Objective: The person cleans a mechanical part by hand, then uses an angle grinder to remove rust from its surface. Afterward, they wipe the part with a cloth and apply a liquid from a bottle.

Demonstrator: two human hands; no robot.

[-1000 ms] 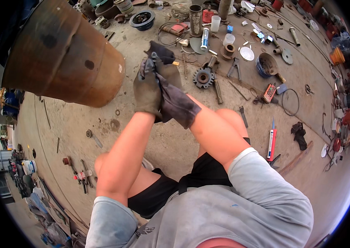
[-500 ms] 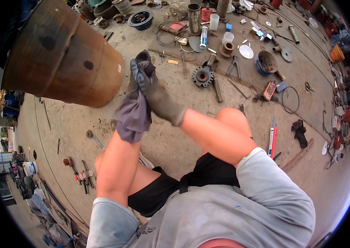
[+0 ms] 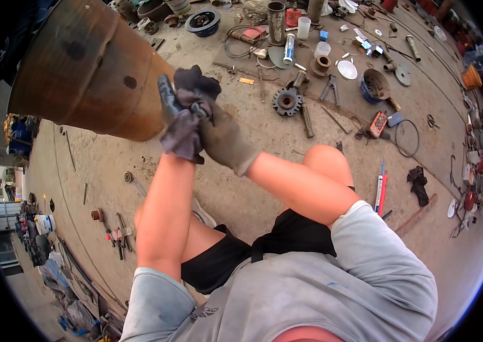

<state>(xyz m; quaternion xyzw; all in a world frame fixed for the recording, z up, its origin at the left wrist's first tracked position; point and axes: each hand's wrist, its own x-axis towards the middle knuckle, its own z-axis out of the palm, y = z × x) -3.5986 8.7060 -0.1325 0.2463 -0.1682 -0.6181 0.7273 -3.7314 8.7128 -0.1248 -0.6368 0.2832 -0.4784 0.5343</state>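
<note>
Rag (image 3: 183,135) looked light, limp; bunched middle seemed best hold. Right grip (image 3: 222,137) clenched it; left grip (image 3: 168,101), couldn't tell.

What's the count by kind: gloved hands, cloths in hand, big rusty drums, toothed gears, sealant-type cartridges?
Gloved hands: 2, left hand and right hand
Cloth in hand: 1, seemingly one piece
Rusty drum: 1
Toothed gear: 1
Cartridges: 2, blue-and-white cartridge and red-and-white cartridge
Total: 7

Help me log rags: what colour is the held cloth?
The cloth is dark greyish purple, seen in the head view.
</note>
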